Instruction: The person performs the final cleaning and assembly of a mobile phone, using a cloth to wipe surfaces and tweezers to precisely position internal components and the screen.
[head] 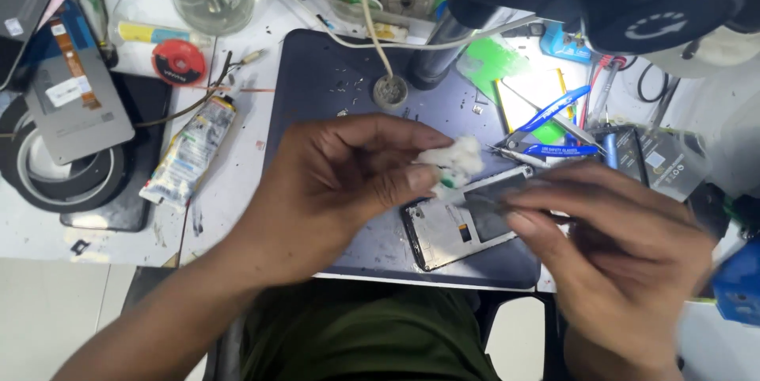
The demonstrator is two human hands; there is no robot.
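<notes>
Cotton wad held over an opened phone frame on the worktop mat.

The left hand (348, 171) pinches a white cotton wad (453, 158) in a narrow grip, just above the phone frame (459, 222), which lies on the dark mat (317, 80). The right hand (617, 246), blurred, touches the frame's right end; its grip cannot be told. Blue-handled pliers (550, 131) lie near.

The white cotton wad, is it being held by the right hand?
No, the white cotton wad is pinched in the fingers of the left hand, while the right hand rests on the opened phone frame.
</notes>
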